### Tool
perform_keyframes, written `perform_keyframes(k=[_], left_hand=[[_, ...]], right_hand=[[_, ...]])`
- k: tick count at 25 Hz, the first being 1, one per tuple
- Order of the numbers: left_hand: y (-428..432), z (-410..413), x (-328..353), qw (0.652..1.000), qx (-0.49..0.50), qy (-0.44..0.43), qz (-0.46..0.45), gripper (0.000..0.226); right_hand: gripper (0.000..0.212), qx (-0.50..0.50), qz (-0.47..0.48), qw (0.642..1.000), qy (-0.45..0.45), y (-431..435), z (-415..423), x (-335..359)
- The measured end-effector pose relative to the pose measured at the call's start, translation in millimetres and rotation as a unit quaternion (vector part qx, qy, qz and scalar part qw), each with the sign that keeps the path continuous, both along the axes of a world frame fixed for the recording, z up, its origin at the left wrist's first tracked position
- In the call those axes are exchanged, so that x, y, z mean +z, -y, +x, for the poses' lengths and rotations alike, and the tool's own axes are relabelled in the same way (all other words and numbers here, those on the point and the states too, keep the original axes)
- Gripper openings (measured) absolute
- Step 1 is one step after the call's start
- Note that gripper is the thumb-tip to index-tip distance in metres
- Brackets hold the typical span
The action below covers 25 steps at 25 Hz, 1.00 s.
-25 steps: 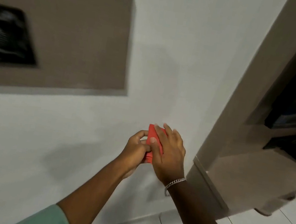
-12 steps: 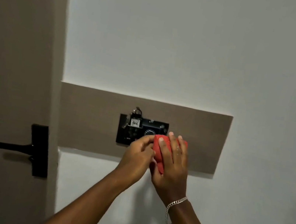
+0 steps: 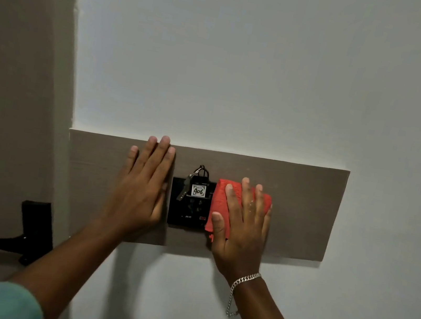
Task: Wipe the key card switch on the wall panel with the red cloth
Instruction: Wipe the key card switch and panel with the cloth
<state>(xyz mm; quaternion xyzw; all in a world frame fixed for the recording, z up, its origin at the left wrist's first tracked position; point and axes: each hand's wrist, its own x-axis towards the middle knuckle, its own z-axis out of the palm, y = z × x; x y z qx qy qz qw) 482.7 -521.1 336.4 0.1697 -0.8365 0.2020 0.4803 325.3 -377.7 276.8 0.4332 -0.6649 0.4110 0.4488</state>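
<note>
The person stands close to the white wall, both arms up against the long taupe wall panel (image 3: 300,212). The left hand (image 3: 141,189) lies flat and spread on the panel just left of the black rectangular key card switch (image 3: 186,216), grasping nothing, seemingly a brace. The right hand (image 3: 244,219) presses the folded red woven cloth (image 3: 220,202) flat against the wall, fingers splayed over it; its grip is a palm press more than a clench, and the cloth covers the switch's right edge and the panel beside it. A key fob with a white tag marked 406 (image 3: 198,190) sits in the slot on top, a ring and a small metal key (image 3: 183,188) dangling to its left. The cloth looks soft and light, likely to bunch or slip unless the fingers keep it pinned flat, so holding it through the palm seems right. The switch looks like rigid, smooth plastic; I would guess it takes a firm rub, though the fob and key could snag the weave or get knocked loose, so working around the slot calls for a lighter touch.
</note>
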Motion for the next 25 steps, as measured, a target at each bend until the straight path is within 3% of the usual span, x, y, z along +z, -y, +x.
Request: perform_keyframes(k=[4, 8, 12, 15, 19, 23, 25], left_hand=[[30, -12, -10, 0.991, 0.082, 0.007, -0.109, 0.071], [37, -17, -16, 0.986, 0.084, -0.038, -0.14, 0.071], [39, -18, -17, 0.986, 0.076, -0.039, -0.143, 0.072], [40, -18, -18, 0.986, 0.071, -0.048, -0.14, 0.072], [41, -18, -16, 0.987, 0.064, -0.044, -0.139, 0.073], [39, -20, -18, 0.985, 0.067, -0.059, -0.148, 0.073], [40, -19, -18, 0.984, 0.069, -0.063, -0.152, 0.073]], right_hand=[[0.051, -0.015, -0.083, 0.994, 0.065, 21, 9, 13], [0.047, -0.016, -0.072, 0.997, -0.037, 13, -11, -10], [0.045, -0.045, -0.163, 0.984, 0.06, 33, -1, -1], [0.045, -0.033, -0.096, 0.994, -0.045, 22, -10, -13], [0.043, -0.042, -0.142, 0.988, 0.043, 32, -3, 3], [0.044, -0.025, -0.087, 0.995, -0.051, 21, -13, -4], [0.044, -0.019, -0.122, 0.992, 0.007, 19, -18, 4]])
